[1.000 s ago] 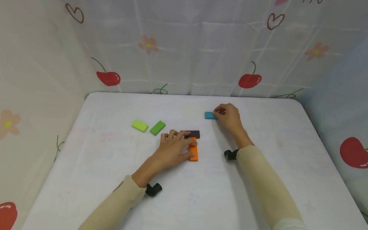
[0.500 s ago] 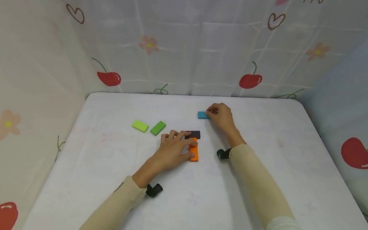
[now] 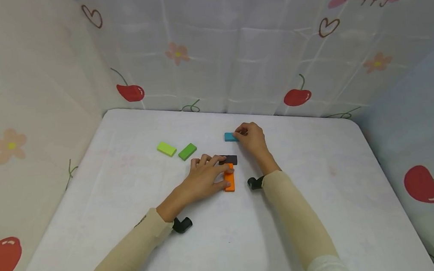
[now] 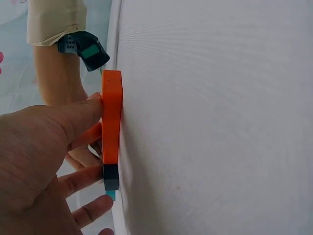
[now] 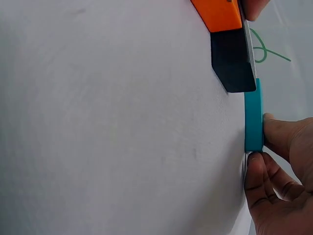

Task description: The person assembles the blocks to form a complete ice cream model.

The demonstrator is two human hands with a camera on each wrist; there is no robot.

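An orange block lies lengthwise on the table, its far end against a black block set crosswise. Across both rests my left hand: thumb and a finger touch the orange block's top, another finger reaches the black one. In the left wrist view its fingers are spread and fairly straight on the orange block. Farther back, my right hand holds the right end of a blue block, behind the black one. In the right wrist view the thumb lies on the blue block, the other fingertips at its end.
A lime block and a green block lie left of the hands on the white table. Behind the table hangs a printed curtain. Each wrist carries a black camera.
My right hand has moved left along the back of the table, taking the blue block to a spot behind the black block. The left hand and its blocks stay put.
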